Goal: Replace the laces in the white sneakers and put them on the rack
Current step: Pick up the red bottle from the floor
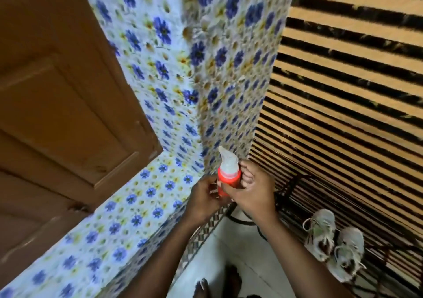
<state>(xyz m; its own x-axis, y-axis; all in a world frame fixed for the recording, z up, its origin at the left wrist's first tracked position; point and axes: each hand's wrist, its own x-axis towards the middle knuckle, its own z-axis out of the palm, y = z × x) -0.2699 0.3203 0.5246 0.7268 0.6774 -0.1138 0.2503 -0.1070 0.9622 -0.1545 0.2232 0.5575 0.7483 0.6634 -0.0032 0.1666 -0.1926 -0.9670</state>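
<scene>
The two sneakers (334, 245) are white, scuffed with dark marks, their laces loose; they sit side by side on the dark rack (290, 208) by the striped wall. We hold one orange bottle (226, 181) with a clear nozzle, left hand (203, 197) and right hand (254, 190) both wrapped around it. Motion blur hides the lace detail.

White sneakers (334, 245) (a pair) on rack (295, 208)
</scene>
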